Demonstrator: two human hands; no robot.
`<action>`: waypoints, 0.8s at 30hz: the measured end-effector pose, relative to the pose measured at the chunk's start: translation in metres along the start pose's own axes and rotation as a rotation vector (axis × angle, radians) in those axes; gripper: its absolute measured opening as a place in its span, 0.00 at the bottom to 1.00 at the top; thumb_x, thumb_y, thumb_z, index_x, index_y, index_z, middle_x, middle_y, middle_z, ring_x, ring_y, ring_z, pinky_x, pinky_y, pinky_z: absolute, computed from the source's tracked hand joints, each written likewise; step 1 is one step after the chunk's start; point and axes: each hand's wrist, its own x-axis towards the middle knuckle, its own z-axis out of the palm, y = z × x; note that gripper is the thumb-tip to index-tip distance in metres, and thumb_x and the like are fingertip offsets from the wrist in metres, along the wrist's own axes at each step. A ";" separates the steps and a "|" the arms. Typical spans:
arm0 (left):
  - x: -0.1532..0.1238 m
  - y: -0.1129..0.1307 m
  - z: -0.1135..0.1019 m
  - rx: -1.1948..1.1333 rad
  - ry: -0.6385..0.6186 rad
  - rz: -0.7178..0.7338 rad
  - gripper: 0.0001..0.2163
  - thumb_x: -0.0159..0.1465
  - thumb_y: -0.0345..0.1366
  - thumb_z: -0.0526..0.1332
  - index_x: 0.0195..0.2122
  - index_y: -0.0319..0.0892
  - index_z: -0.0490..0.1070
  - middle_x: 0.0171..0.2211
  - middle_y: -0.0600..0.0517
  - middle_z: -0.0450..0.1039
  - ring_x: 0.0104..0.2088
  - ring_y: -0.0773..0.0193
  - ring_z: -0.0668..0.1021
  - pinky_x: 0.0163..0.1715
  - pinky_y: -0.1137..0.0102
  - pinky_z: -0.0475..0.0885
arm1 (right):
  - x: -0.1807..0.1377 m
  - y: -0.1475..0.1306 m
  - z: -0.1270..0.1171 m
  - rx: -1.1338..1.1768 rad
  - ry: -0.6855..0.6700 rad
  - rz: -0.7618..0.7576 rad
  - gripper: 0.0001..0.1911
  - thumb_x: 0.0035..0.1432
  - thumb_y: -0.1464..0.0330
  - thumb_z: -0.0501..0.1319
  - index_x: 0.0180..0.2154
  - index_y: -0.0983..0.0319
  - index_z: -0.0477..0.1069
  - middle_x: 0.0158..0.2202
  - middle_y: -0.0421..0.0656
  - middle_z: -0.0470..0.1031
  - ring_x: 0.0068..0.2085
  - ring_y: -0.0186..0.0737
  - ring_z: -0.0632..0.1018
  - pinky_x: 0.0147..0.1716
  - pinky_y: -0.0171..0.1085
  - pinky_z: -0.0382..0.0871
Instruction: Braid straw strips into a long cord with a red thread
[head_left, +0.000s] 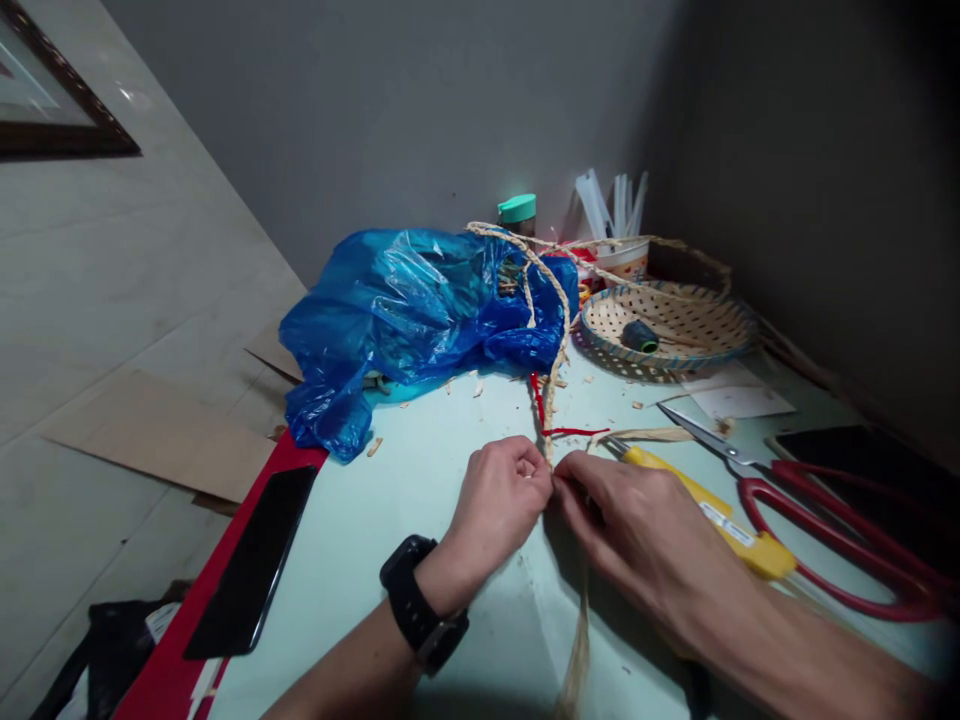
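Observation:
A braided straw cord (559,370) runs down from the blue plastic bag (405,300) to my two hands, which meet at its lower end. My left hand (504,500), with a black watch on the wrist, is closed in a pinch on the cord. Close against it, my right hand (637,515) also pinches the cord's end; its fingertips are partly hidden. Loose pale fibre (576,660) hangs below the fingers toward the near edge. A red tie (574,431) lies by the cord just beyond my hands.
Right of my hands lie a yellow cutter (705,510) and large red-handled scissors (825,530), blades pointing away. A woven basket (739,345) holds a small dark object. Behind it stands a cup (626,262) of clear sticks. A black phone (255,560) rests at the table's left edge.

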 end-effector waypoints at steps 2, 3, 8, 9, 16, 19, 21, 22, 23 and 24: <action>0.000 -0.001 -0.001 -0.205 -0.088 -0.083 0.04 0.54 0.29 0.54 0.24 0.40 0.66 0.13 0.57 0.63 0.16 0.70 0.66 0.21 0.75 0.58 | -0.005 -0.003 0.005 -0.029 0.063 -0.081 0.10 0.60 0.71 0.49 0.29 0.60 0.66 0.23 0.42 0.73 0.23 0.39 0.74 0.23 0.36 0.58; 0.001 -0.001 -0.002 -0.304 -0.115 -0.123 0.03 0.54 0.28 0.55 0.24 0.40 0.66 0.13 0.57 0.63 0.16 0.71 0.66 0.20 0.76 0.58 | -0.008 -0.004 0.008 -0.069 0.094 -0.137 0.08 0.58 0.72 0.51 0.31 0.61 0.67 0.23 0.41 0.72 0.22 0.39 0.74 0.22 0.36 0.57; 0.002 0.000 -0.012 -0.551 -0.194 -0.161 0.04 0.55 0.31 0.59 0.25 0.37 0.67 0.17 0.58 0.62 0.15 0.78 0.58 0.16 0.78 0.47 | -0.014 -0.008 0.017 -0.381 0.242 -0.414 0.14 0.47 0.82 0.54 0.37 0.69 0.71 0.26 0.46 0.74 0.24 0.44 0.76 0.19 0.38 0.54; 0.002 0.000 -0.013 -0.566 -0.213 -0.151 0.04 0.55 0.32 0.60 0.26 0.37 0.67 0.17 0.58 0.62 0.15 0.78 0.58 0.16 0.78 0.46 | -0.014 -0.008 0.016 -0.403 0.258 -0.434 0.15 0.47 0.82 0.54 0.37 0.69 0.71 0.26 0.46 0.74 0.25 0.44 0.76 0.19 0.38 0.54; -0.002 -0.004 -0.018 -0.573 -0.229 -0.094 0.05 0.59 0.34 0.60 0.31 0.37 0.67 0.23 0.52 0.72 0.18 0.75 0.70 0.16 0.77 0.47 | 0.001 0.002 -0.009 0.026 0.238 -0.128 0.11 0.62 0.65 0.51 0.35 0.61 0.70 0.30 0.42 0.74 0.30 0.41 0.74 0.30 0.38 0.60; -0.007 -0.005 -0.020 -0.566 -0.235 -0.090 0.05 0.60 0.34 0.59 0.34 0.37 0.66 0.24 0.50 0.74 0.21 0.72 0.74 0.18 0.79 0.53 | 0.010 0.005 -0.013 0.207 0.052 0.045 0.11 0.63 0.62 0.51 0.38 0.60 0.68 0.30 0.41 0.74 0.31 0.39 0.74 0.30 0.37 0.60; -0.009 -0.004 -0.020 -0.550 -0.223 -0.080 0.03 0.60 0.31 0.58 0.34 0.38 0.66 0.21 0.52 0.72 0.21 0.72 0.73 0.22 0.79 0.58 | 0.015 0.004 -0.010 0.299 -0.105 0.072 0.14 0.64 0.61 0.49 0.33 0.60 0.67 0.26 0.39 0.73 0.29 0.37 0.72 0.28 0.36 0.58; -0.010 -0.004 -0.019 -0.543 -0.219 -0.069 0.02 0.60 0.30 0.57 0.34 0.38 0.66 0.20 0.53 0.71 0.21 0.72 0.72 0.23 0.78 0.60 | 0.017 0.004 -0.007 0.340 -0.149 0.065 0.15 0.65 0.60 0.48 0.30 0.60 0.66 0.26 0.38 0.72 0.28 0.36 0.72 0.28 0.35 0.58; -0.011 -0.003 -0.019 -0.542 -0.221 -0.055 0.02 0.60 0.29 0.56 0.34 0.38 0.65 0.19 0.53 0.71 0.22 0.71 0.72 0.25 0.77 0.62 | 0.018 0.004 -0.004 0.383 -0.174 0.052 0.17 0.65 0.60 0.47 0.29 0.60 0.66 0.26 0.38 0.72 0.28 0.35 0.71 0.28 0.35 0.58; -0.011 -0.003 -0.019 -0.548 -0.229 -0.043 0.02 0.60 0.29 0.56 0.34 0.38 0.65 0.20 0.53 0.70 0.22 0.70 0.73 0.27 0.76 0.64 | 0.019 0.004 -0.001 0.425 -0.189 0.038 0.18 0.66 0.61 0.46 0.28 0.60 0.65 0.26 0.38 0.72 0.28 0.34 0.71 0.29 0.35 0.58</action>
